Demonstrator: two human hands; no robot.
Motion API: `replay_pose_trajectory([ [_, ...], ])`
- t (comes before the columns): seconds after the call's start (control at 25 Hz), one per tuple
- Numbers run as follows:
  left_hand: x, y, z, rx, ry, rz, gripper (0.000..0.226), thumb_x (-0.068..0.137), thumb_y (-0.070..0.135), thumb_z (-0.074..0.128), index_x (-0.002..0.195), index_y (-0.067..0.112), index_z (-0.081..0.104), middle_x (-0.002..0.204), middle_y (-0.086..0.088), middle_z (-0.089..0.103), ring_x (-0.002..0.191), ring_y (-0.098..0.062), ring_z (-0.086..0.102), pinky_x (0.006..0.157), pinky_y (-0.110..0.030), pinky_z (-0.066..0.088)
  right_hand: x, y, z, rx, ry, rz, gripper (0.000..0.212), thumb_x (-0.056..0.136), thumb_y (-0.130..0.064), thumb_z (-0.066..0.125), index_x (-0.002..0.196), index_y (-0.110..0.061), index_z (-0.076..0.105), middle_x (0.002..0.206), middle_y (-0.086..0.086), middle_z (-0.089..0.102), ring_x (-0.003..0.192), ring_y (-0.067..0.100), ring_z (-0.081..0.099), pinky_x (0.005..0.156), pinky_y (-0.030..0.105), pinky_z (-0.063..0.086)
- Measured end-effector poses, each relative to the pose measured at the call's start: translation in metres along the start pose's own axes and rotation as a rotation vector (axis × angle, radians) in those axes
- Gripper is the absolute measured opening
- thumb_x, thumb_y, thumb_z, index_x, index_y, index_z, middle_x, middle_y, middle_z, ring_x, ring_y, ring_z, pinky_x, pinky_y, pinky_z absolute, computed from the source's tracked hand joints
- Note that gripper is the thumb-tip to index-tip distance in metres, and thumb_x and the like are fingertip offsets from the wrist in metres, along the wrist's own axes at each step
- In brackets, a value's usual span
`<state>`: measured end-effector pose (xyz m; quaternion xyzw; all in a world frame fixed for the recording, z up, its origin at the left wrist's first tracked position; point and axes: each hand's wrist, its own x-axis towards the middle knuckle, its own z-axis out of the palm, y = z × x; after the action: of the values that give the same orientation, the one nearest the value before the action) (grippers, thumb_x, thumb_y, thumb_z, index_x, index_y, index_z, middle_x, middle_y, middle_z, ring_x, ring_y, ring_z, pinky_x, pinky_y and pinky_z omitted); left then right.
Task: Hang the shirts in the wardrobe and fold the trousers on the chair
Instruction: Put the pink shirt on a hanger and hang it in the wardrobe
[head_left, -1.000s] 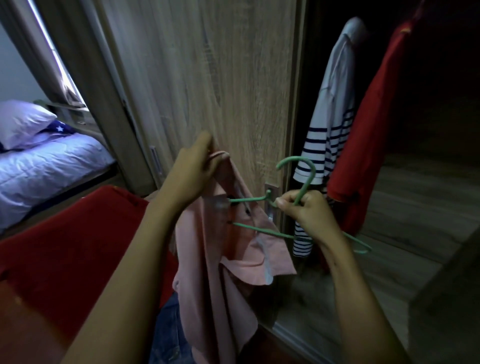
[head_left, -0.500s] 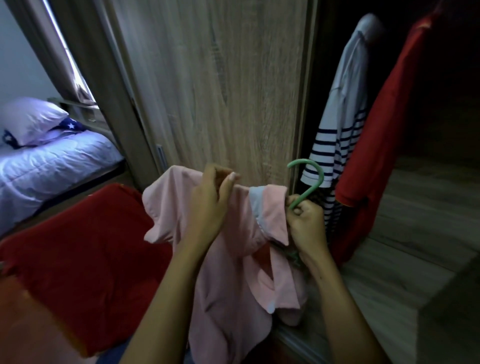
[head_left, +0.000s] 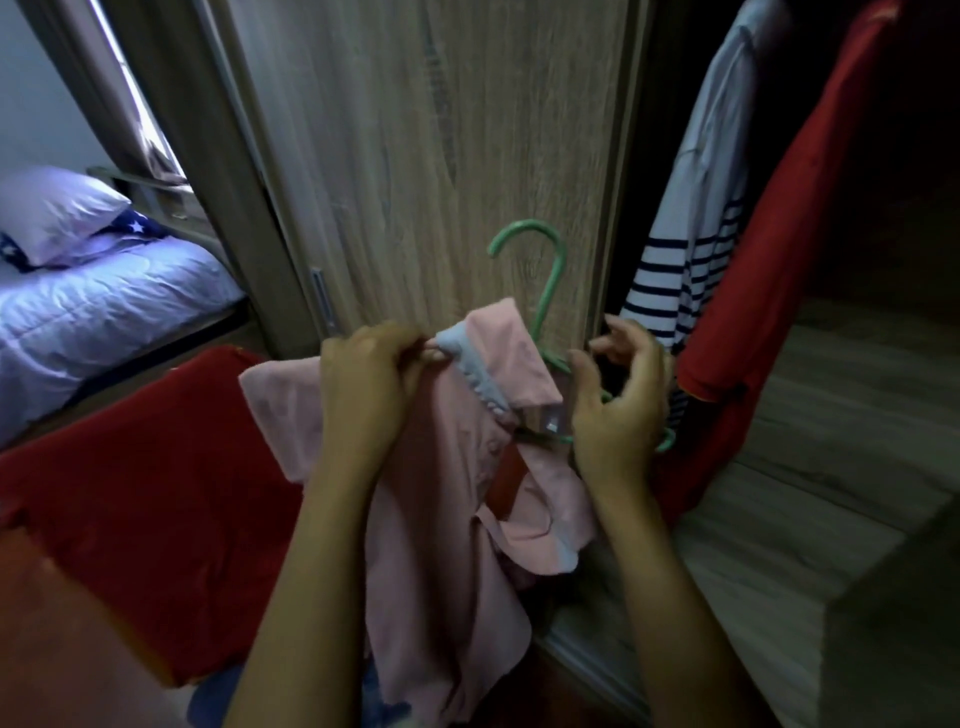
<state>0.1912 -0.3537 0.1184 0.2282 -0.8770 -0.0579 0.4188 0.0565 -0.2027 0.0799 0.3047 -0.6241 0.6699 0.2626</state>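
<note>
A pink shirt (head_left: 447, 499) with a pale blue collar lining hangs in front of me, partly over a green plastic hanger (head_left: 545, 275) whose hook points up. My left hand (head_left: 363, 395) pinches the shirt's collar at the left shoulder. My right hand (head_left: 618, 400) sits at the hanger's right arm, fingers loosely spread, thumb against the shirt; its hold on the hanger is unclear. In the open wardrobe (head_left: 841, 395) on the right hang a white shirt with navy stripes (head_left: 691, 228) and a red shirt (head_left: 795, 249).
A wood-grain wardrobe door (head_left: 441, 156) stands right behind the hanger. A red cloth (head_left: 150, 478) covers something low at my left, with blue denim (head_left: 223, 696) showing at its lower edge. A bed with a white pillow (head_left: 57, 208) lies at far left.
The shirt has been drawn over the hanger's left arm. My left hand moved right along the collar. My right hand let go of the hook's base and shifted to the hanger's right arm.
</note>
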Motion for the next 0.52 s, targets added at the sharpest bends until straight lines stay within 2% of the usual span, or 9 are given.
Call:
replay_pose_trajectory([
  [0.08,0.001,-0.006,-0.007,-0.060,0.062,-0.099,0.032,0.079,0.045,0.054,0.084,0.019,0.072,0.080,-0.004,0.072,0.078,-0.027,0.068,0.070,-0.043,0.050,-0.020,0.013,-0.006,-0.084,0.111,-0.254,0.005,0.094,-0.018,0.051,0.093,-0.013,0.052,0.086,0.004,0.054,0.077,0.016,0.049,0.079,0.028,0.039],
  [0.16,0.003,-0.009,-0.014,-0.163,0.080,-0.190,0.032,0.079,0.044,0.055,0.088,0.019,0.072,0.085,-0.001,0.073,0.082,-0.022,0.068,0.076,-0.043,0.051,-0.056,0.037,-0.009,-0.173,-0.020,-0.290,0.018,0.097,-0.029,0.043,0.086,-0.014,0.047,0.082,0.003,0.052,0.074,0.026,0.047,0.074,0.037,0.036],
  [0.24,0.000,-0.008,-0.021,-0.264,0.092,-0.235,0.028,0.079,0.037,0.057,0.092,0.018,0.073,0.087,0.000,0.074,0.080,-0.014,0.065,0.077,-0.033,0.050,-0.090,0.062,-0.008,-0.423,-0.217,-0.076,0.027,0.094,-0.042,0.042,0.095,-0.016,0.050,0.089,0.008,0.057,0.084,0.031,0.054,0.076,0.041,0.040],
  [0.32,-0.004,-0.006,-0.024,-0.309,0.102,-0.246,0.026,0.079,0.031,0.058,0.094,0.016,0.073,0.086,0.001,0.072,0.078,-0.006,0.060,0.073,-0.025,0.045,-0.102,0.082,-0.005,-0.586,-0.430,0.286,0.045,0.087,-0.047,0.050,0.118,-0.014,0.052,0.113,0.011,0.055,0.107,0.034,0.052,0.087,0.043,0.040],
  [0.36,-0.006,-0.007,-0.025,-0.331,0.094,-0.248,0.027,0.079,0.029,0.058,0.095,0.014,0.073,0.087,0.002,0.071,0.078,-0.004,0.059,0.072,-0.023,0.044,-0.097,0.088,-0.002,-0.504,-0.542,0.496,0.051,0.086,-0.042,0.057,0.128,-0.014,0.049,0.121,0.010,0.051,0.116,0.032,0.047,0.094,0.041,0.038],
  [0.4,-0.008,-0.009,-0.025,-0.354,0.082,-0.248,0.026,0.080,0.027,0.057,0.096,0.013,0.073,0.087,0.002,0.070,0.079,-0.003,0.058,0.072,-0.022,0.043,-0.090,0.092,-0.001,-0.353,-0.644,0.657,0.050,0.086,-0.035,0.062,0.130,-0.016,0.049,0.120,0.007,0.052,0.117,0.027,0.046,0.095,0.038,0.039],
  [0.44,-0.010,-0.011,-0.025,-0.374,0.070,-0.251,0.026,0.081,0.026,0.056,0.096,0.012,0.073,0.086,0.003,0.069,0.078,-0.001,0.057,0.073,-0.022,0.043,-0.084,0.092,-0.002,-0.153,-0.765,0.761,0.040,0.087,-0.026,0.063,0.125,-0.016,0.054,0.109,0.004,0.056,0.108,0.019,0.052,0.088,0.033,0.043],
  [0.48,-0.012,-0.014,-0.025,-0.383,0.067,-0.255,0.025,0.082,0.025,0.056,0.096,0.012,0.072,0.085,0.004,0.068,0.076,0.001,0.056,0.073,-0.022,0.043,-0.081,0.092,-0.004,-0.021,-0.858,0.772,0.023,0.088,-0.018,0.064,0.110,-0.013,0.061,0.093,0.001,0.060,0.090,0.009,0.056,0.075,0.028,0.045],
  [0.52,-0.014,-0.017,-0.025,-0.384,0.074,-0.263,0.025,0.083,0.024,0.055,0.096,0.012,0.071,0.085,0.004,0.067,0.074,0.003,0.054,0.072,-0.021,0.042,-0.079,0.089,-0.006,0.015,-0.842,0.735,0.008,0.087,-0.012,0.065,0.093,-0.008,0.066,0.077,0.000,0.058,0.071,0.001,0.053,0.062,0.023,0.042],
])
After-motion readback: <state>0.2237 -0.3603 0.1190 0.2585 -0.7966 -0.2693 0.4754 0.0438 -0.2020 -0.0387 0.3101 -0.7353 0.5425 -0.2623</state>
